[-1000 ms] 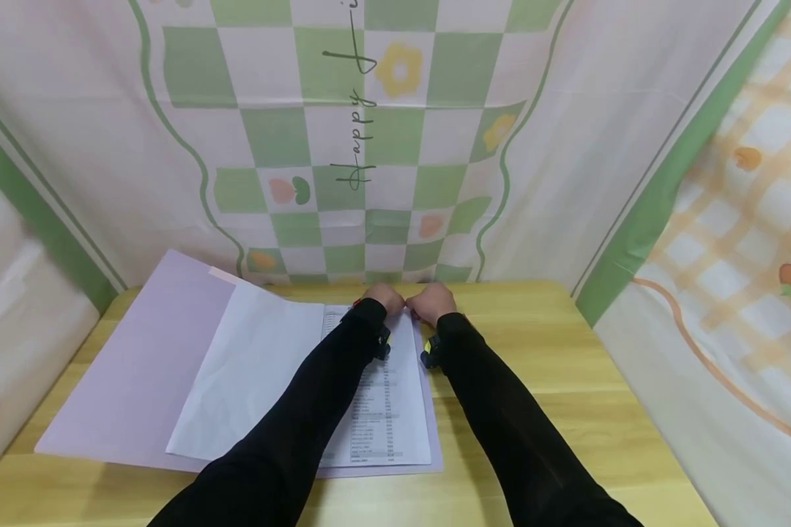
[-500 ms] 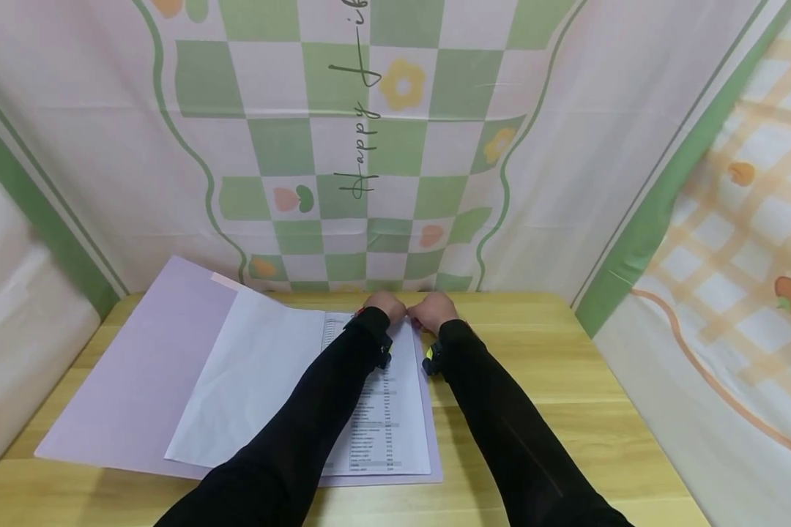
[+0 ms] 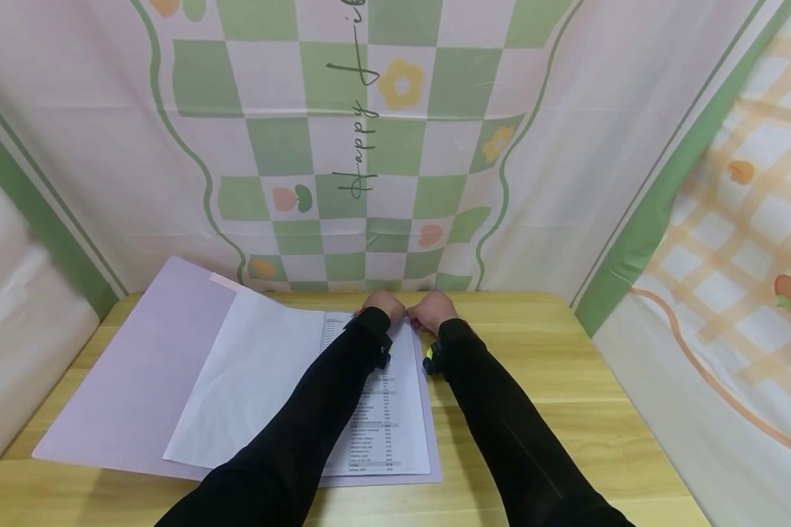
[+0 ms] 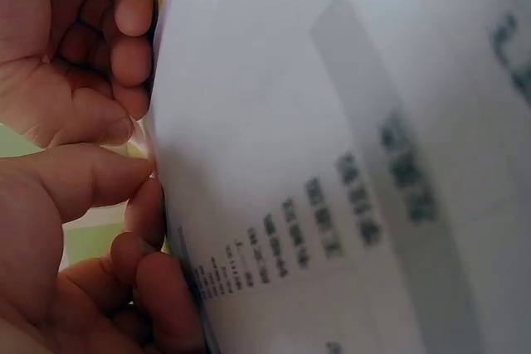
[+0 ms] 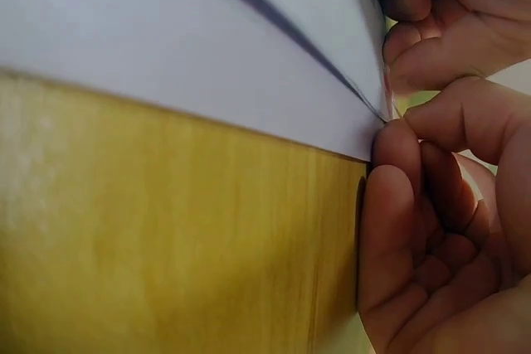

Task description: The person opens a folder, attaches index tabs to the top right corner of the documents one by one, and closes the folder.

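A lavender folder lies spread out on the table, its left cover tilted up. Against that cover leans a blank white sheet; on the right side is a sheet printed with a table of text. My left hand and right hand meet at the printed sheet's far right corner. In the left wrist view, the left thumb and forefinger pinch the top edge of the paper. The right hand's thumb and forefinger pinch at the corner, where the sheet and folder edges come together.
The wooden table extends right of the folder and in front of it. A patterned cloth curtain hangs right behind the table's far edge, with more cloth along the right. A pinkish strip sits at the cover's upper edge.
The head view tilted up slightly between the first and second frames. Both hands keep their place at the corner, and the folder and sheets lie as before.
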### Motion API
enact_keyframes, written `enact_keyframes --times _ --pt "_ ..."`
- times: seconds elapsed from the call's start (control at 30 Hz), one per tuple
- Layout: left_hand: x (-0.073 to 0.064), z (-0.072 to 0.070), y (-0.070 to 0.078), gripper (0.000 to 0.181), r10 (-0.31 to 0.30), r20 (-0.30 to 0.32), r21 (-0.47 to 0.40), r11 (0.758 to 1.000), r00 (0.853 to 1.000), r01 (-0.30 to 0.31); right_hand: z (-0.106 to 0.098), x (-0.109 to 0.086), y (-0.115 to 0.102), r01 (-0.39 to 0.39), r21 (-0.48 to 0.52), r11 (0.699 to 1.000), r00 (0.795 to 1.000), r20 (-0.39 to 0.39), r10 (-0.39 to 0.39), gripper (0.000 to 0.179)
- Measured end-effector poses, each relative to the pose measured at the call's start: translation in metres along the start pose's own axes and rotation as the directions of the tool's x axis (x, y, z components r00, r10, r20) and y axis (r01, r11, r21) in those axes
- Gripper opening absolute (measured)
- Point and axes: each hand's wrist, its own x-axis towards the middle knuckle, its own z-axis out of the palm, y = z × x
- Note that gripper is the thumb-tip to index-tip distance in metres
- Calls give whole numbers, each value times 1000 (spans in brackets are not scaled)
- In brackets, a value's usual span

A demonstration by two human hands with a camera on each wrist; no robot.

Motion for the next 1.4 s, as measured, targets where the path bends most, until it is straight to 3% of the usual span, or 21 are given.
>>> enact_keyframes --times 0.23,0.47,0.53,0.63,0.77,1.03,1.4 --pt "15 6 -2 31 -21 23 9 1000 1000 21 1 1 1 -6 11 1000 1000 -4 6 24" --pt "21 12 -5 33 -11 20 24 1000 1000 10 2 -3 2 55 -109 993 998 -21 -58 26" --pt "20 14 -6 34 -13 29 33 999 999 12 3 -3 4 26 -82 996 1000 -6 -26 25" --pt "19 15 -4 34 -5 28 30 1000 1000 4 0 -2 8 -88 83 993 996 22 87 24" --pt "16 10 -1 30 18 -8 3 1000 1000 -18 -4 0 9 -197 295 935 980 34 195 23" --pt "9 9 -11 28 -3 -4 7 1000 1000 3 2 -4 8 -237 343 909 971 99 216 21" --pt "23 15 -12 32 13 39 11 1000 999 -14 -2 -3 12 -241 384 892 970 71 231 17"
